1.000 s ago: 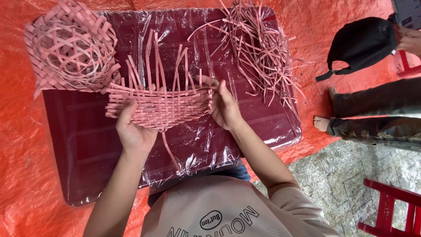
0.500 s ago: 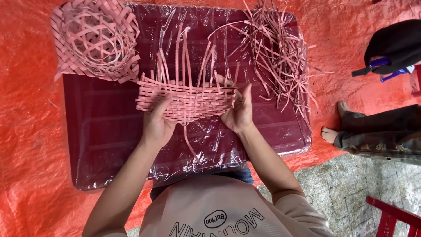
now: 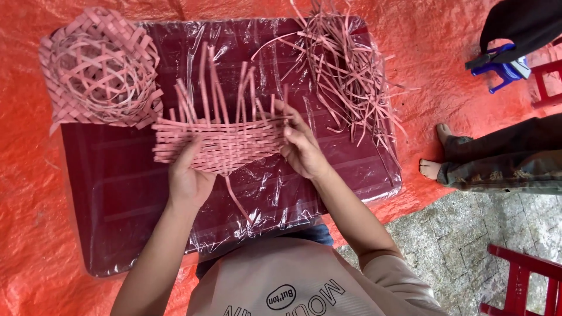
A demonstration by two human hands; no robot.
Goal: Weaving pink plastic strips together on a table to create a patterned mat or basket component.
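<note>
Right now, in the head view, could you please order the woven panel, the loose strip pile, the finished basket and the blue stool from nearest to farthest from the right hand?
1. Woven panel: touching the right hand, on its left.
2. Loose strip pile: up and to the right on the table.
3. Finished basket: table's far left corner.
4. Blue stool: off the table, far right.

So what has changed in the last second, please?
The left hand moved from the panel's lower left corner toward its bottom middle. The right hand keeps its grip on the right edge. Loose strips, the basket and the table lie as before; only the view shifted.
</note>
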